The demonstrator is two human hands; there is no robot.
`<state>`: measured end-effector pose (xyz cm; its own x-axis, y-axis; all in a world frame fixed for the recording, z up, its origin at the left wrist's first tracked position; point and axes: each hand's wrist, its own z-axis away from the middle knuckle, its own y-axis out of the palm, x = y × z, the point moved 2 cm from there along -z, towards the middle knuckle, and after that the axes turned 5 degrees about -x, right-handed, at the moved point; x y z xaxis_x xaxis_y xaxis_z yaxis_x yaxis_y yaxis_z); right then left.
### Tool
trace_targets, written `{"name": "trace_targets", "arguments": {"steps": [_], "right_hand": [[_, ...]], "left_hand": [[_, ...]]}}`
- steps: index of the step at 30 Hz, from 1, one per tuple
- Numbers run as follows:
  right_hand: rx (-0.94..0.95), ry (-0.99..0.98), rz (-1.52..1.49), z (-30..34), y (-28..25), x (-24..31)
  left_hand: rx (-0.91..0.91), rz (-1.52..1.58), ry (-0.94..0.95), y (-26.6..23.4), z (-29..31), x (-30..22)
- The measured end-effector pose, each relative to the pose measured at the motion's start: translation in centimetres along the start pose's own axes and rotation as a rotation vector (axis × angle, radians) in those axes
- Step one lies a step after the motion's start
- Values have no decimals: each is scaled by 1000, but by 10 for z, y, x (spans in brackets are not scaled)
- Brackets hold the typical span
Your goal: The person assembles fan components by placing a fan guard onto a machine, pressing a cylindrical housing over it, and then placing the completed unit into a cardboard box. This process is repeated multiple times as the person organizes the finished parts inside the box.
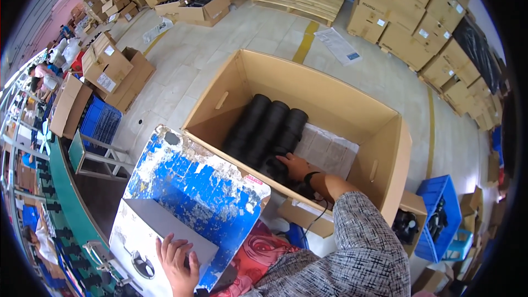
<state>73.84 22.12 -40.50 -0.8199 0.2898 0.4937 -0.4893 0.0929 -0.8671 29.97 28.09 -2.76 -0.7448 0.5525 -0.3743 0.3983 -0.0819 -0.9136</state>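
Observation:
My right hand (297, 167) reaches down into a large open cardboard carton (330, 87), with a dark band at its wrist. Its fingers are curled on a black round part (276, 168) at the near end of the rows; the thumb side is partly hidden. Several such black parts lie stacked in long rows (266, 126) along the carton's left half. My left hand (179, 257) is open, fingers apart, over the edge of a grey-white box-shaped piece (165, 223) on a worn blue-and-white panel (192, 173).
Flat pale sheets (328, 151) line the carton's right floor. To the right stand a blue crate (448, 209) and a small carton (412, 203) with black parts. A green-edged conveyor (71, 214) runs at left. Stacked cartons (412, 11) and a wooden pallet (308, 0) stand farther back.

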Motion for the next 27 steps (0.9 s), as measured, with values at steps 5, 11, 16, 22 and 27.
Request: {"name": "trace_targets", "arguments": {"steps": [5, 11, 16, 22, 27], "right_hand": [[168, -212, 38, -1, -65, 3], [-136, -383, -97, -55, -245, 136], [-68, -133, -951, -63, -272, 265], [615, 48, -981, -33, -121, 378], [847, 239, -978, -32, -105, 400]], "left_hand": [[-1, -5, 24, -1, 4, 14], [-43, 4, -9, -20, 19, 27], [-59, 26, 29, -34, 28, 37], [-83, 57, 65, -52, 45, 41], [-77, 58, 76, -55, 58, 48]]}}
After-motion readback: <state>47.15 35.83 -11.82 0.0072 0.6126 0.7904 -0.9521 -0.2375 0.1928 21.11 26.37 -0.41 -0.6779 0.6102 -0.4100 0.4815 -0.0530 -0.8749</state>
